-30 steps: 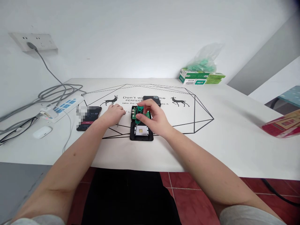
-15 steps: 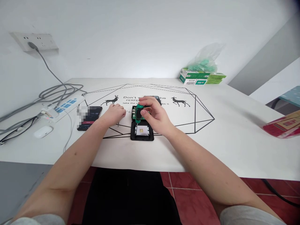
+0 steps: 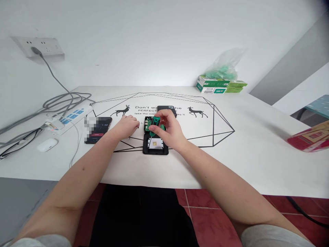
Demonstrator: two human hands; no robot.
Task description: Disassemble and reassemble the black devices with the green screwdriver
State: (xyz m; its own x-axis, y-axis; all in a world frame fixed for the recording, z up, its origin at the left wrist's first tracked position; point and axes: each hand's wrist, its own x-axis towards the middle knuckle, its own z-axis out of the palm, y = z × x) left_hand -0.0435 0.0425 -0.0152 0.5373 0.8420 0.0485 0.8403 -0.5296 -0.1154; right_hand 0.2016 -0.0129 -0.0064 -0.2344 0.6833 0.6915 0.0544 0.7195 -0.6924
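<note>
My right hand (image 3: pixel 172 132) is closed around the green and black handle of a screwdriver (image 3: pixel 155 121). Its thin shaft slants down toward the left part of a black case half (image 3: pixel 155 152), which holds a silver plate (image 3: pixel 158 144) with a small gold square. Just beyond that half lies a green circuit board (image 3: pixel 147 127), partly covered by the screwdriver and my fingers. My left hand (image 3: pixel 126 127) rests on the table left of the board, its fingers curled in; what they hold, if anything, is hidden. A black rectangular piece (image 3: pixel 162 108) lies behind my right hand.
On the left are a phone (image 3: pixel 100 132), a white power strip (image 3: pixel 74 119), grey cables (image 3: pixel 58 99) and a white rounded case (image 3: pixel 47 144). Green and white boxes (image 3: pixel 213 84) with a plastic bag (image 3: pixel 224 68) stand against the wall. A red package (image 3: pixel 309 137) lies at right.
My right hand and the screwdriver handle have moved slightly down and right, with the fingers drawn in more around the handle. More of the black piece behind shows. My left hand has barely shifted.
</note>
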